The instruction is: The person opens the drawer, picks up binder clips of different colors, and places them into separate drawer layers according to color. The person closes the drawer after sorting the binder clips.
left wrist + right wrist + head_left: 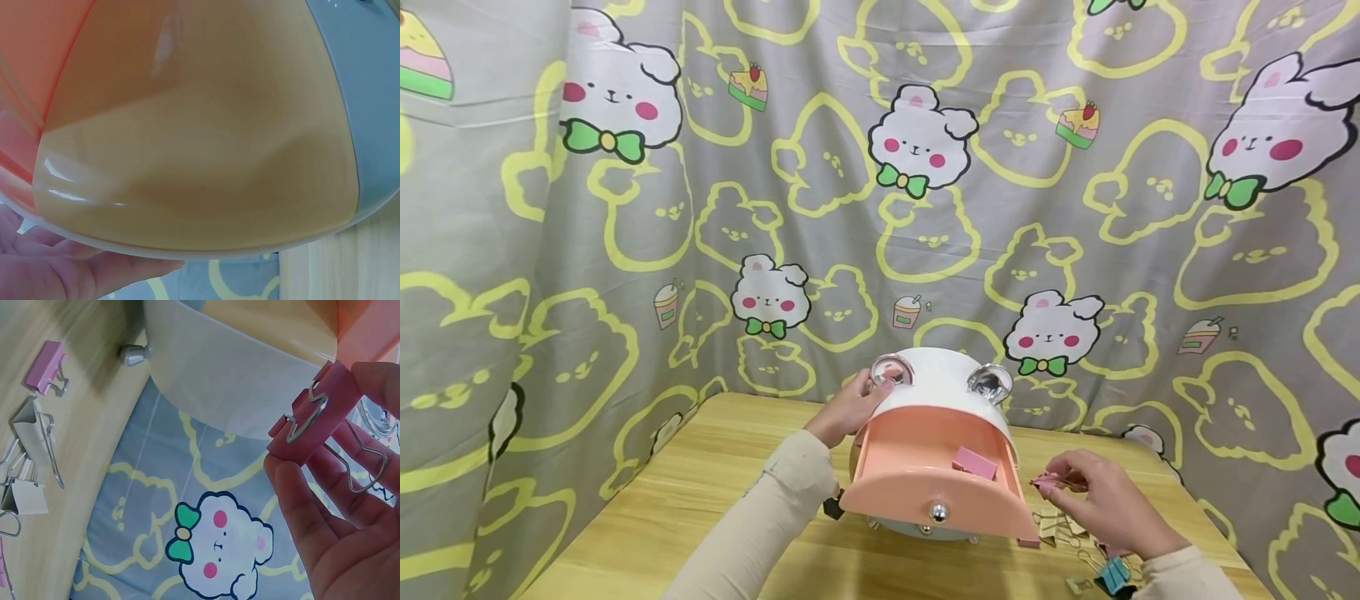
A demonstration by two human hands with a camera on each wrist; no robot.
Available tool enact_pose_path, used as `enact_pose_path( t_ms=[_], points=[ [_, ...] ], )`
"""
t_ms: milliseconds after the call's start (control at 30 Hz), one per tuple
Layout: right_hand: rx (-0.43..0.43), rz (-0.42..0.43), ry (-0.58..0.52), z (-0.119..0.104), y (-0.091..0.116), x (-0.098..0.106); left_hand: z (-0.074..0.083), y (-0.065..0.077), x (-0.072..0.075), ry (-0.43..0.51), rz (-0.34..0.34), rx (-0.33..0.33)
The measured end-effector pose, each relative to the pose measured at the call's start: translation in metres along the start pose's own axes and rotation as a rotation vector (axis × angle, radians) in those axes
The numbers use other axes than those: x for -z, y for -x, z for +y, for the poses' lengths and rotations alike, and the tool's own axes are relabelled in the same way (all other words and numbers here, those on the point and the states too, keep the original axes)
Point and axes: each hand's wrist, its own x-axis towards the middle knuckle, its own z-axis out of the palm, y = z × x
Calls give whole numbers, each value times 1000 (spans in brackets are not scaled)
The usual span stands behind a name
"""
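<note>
1 pink binder clip, pinched in the right hand just beside the open drawer, should enter it from above while the left hand, fingers extended, braces the white shell

The drawer box stands near the back edge of the desk, its drawer out toward the front, with one clip inside at the right. Loose clips lie right of it, toward the desk's right edge. The left hand is at the box's left, the right hand right of the drawer with another clip; behind hangs the curtain.
</note>
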Motion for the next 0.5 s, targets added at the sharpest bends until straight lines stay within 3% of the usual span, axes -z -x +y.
enact_pose_path(
  t_ms=[500],
  points=[
    [54,64,21,-8,-4,7,1,1,0,-5,-2,-8]
  ],
)
